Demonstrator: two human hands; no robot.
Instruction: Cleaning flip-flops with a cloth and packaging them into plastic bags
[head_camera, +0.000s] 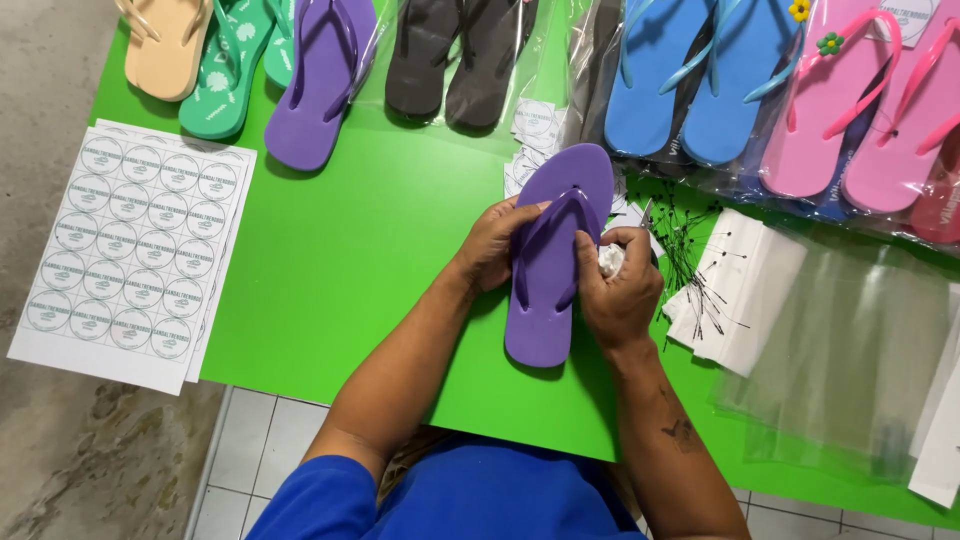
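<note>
Purple flip-flop (548, 290) is lying sole-down near the front edge of the green tabletop (340, 260), both hands gripping it: left hand (492, 245) is clasping its left side with thumb over the strap, right hand (620, 285) is curling fingers (590, 262) around the right strap while pinching a white scrap (611, 259). Sticker sheets (135, 250) are sitting at the left edge; bagged flip-flops (760, 90) are lining the far edge, clear bags (850, 350) lying at the right edge.
</note>
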